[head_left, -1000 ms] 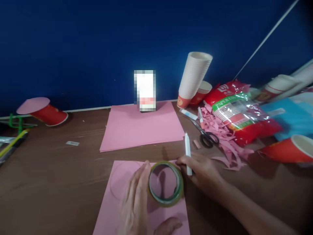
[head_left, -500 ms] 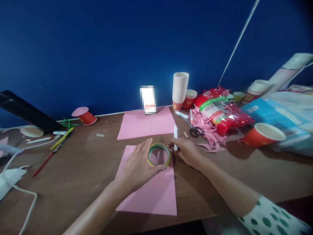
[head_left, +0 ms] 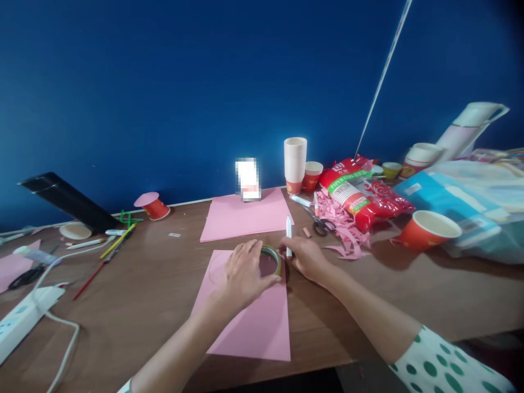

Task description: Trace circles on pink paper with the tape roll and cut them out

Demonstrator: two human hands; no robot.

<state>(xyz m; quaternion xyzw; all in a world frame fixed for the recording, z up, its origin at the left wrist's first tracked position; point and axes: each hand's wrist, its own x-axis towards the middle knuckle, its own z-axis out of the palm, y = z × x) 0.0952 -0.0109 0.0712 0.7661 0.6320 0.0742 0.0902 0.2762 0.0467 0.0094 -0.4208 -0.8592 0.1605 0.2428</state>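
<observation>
A roll of tape [head_left: 279,266] lies flat on a sheet of pink paper [head_left: 262,327], near its upper right edge. My left hand [head_left: 244,273] grips the roll from the left, thumb and fingers around its rim and covering part of it. On the paper, left of those fingers, a faint round outline shows. My right hand [head_left: 307,256] is closed on a white pen [head_left: 289,232], held nearly upright just right of the roll. Its lower tip is hidden behind the fingers.
Behind the sheet lies more pink paper [head_left: 245,218]. To the right are scissors [head_left: 323,226], paper strips [head_left: 347,240], a red bag of cups [head_left: 356,191], a cup stack [head_left: 295,164] and a tilted cup [head_left: 429,232]. Leftward sit a topped cup [head_left: 154,208] and a power strip [head_left: 24,316].
The view has shifted, so the table's contents sit slightly lower. My left hand covers more of the tape roll. The pen remains in my right hand beside it.
</observation>
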